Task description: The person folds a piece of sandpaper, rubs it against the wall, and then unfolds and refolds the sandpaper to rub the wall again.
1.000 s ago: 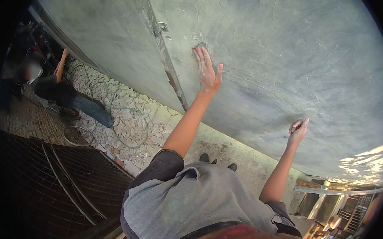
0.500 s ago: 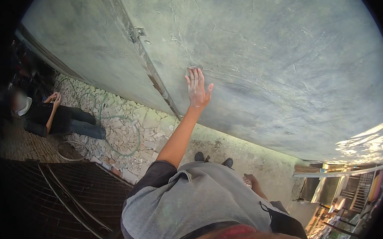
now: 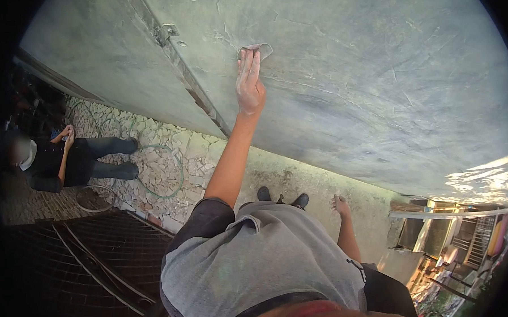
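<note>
My left hand [image 3: 250,87] is stretched up against a grey-green plastered wall [image 3: 347,94]. Its fingers lie together and press a thin, grey piece of sandpaper [image 3: 264,49] on the wall; the curved edge of the sheet sticks out past the fingertips. The fingers cover much of the sheet. My right hand [image 3: 340,206] is held low at my right side, off the wall, with its fingers loosely bent and partly apart. Nothing shows in it.
A metal bar [image 3: 181,70] with a bracket runs along the wall left of my left hand. Broken rubble [image 3: 157,165] and a green hose [image 3: 180,181] lie on the ground at left. Another person [image 3: 75,159] stands there, hands together. Dark metal grating [image 3: 102,259] is at lower left.
My left hand has slid up and slightly left along the wall with the sandpaper, whose edge now curls off more visibly. My right hand has swung outward from my body.
</note>
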{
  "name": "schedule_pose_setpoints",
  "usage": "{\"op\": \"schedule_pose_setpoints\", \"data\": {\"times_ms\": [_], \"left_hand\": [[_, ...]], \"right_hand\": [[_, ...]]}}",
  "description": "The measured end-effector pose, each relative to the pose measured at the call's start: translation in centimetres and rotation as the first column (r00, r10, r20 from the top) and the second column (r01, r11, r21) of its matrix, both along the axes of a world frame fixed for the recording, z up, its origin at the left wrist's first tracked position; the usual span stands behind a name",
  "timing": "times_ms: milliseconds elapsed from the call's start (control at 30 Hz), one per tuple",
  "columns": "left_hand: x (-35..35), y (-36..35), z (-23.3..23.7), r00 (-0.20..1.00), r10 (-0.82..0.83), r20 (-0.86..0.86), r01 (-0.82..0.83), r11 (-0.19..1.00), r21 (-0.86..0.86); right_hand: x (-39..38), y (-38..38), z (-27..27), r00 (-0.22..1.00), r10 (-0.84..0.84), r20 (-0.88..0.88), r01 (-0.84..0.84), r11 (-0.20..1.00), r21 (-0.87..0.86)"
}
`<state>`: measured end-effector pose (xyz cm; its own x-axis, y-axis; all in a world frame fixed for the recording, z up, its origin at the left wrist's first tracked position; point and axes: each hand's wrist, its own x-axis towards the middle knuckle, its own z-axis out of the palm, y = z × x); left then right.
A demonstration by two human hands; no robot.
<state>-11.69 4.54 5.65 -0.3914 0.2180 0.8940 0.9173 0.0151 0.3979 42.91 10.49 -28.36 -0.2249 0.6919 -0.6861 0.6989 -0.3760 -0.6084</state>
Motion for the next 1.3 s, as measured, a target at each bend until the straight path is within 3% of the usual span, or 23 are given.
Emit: {"op": "schedule_pose_setpoints", "data": {"times_ms": [133,167,233,333,400,533,633,767,867,967,1033,1100,1300], "left_hand": [[2.5,-2.4,1.5,0.985,-0.098,0.144,0.091,0.994,0.056],[3.5,-3.2,1.2,0.933,-0.222,0.284,0.226,0.974,0.018],[5.8,-5.4,-0.1,0.753,-0.34,0.564,0.464,0.881,-0.089],[8.8,-9.2,-5.8,0.445,-0.24,0.863,0.771,0.593,-0.232],[10.6,-11.6,-8.5,0.308,-0.226,0.924,0.902,0.378,-0.208],[13.2,-13.6,-11.2,0.161,-0.142,0.977,0.938,0.33,-0.107],[12.8,-13.8,-10.4,0.116,-0.177,0.977,0.938,0.342,-0.05],[11.2,-13.7,-8.7,0.071,-0.159,0.985,0.924,0.382,-0.005],[11.0,-13.4,-8.9,0.078,-0.201,0.976,0.906,0.422,0.014],[11.0,-12.7,-9.4,0.064,-0.226,0.972,0.891,0.451,0.046],[11.5,-11.8,-9.8,0.028,-0.225,0.974,0.901,0.427,0.073],[12.1,-11.1,-9.8,0.056,-0.168,0.984,0.894,0.447,0.025],[13.2,-8.9,-9.6,-0.008,-0.2,0.98,0.913,0.398,0.089]], "right_hand": [[-1.7,-1.0,-0.5,0.986,0.142,0.085,-0.136,0.988,-0.071],[-2.4,-1.4,-0.5,0.981,0.168,0.098,-0.16,0.984,-0.081],[-4.6,-1.4,-0.1,0.976,0.217,0.035,-0.214,0.975,-0.062],[-10.9,-1.6,3.9,0.945,0.319,-0.076,-0.323,0.946,-0.032],[-15.9,-2.1,10.6,0.868,0.43,-0.248,-0.444,0.896,-0.001],[-22.5,-2.4,17.8,0.62,0.538,-0.571,-0.63,0.775,0.046],[-25.1,-2.5,20.2,0.564,0.509,-0.65,-0.636,0.77,0.05],[-26.7,-2.4,20.9,0.629,0.529,-0.569,-0.617,0.786,0.048],[-27.1,-3.3,22.1,0.694,0.508,-0.511,-0.507,0.848,0.155],[-26.6,-4.0,21.0,0.654,0.386,-0.651,-0.354,0.916,0.188],[-26.1,-4.5,20.5,0.513,0.2,-0.835,-0.202,0.973,0.109],[-25.4,-4.5,20.0,0.52,0.165,-0.838,-0.14,0.984,0.107],[-23.4,-3.8,21.3,0.556,0.081,-0.827,0.005,0.995,0.101]]}}
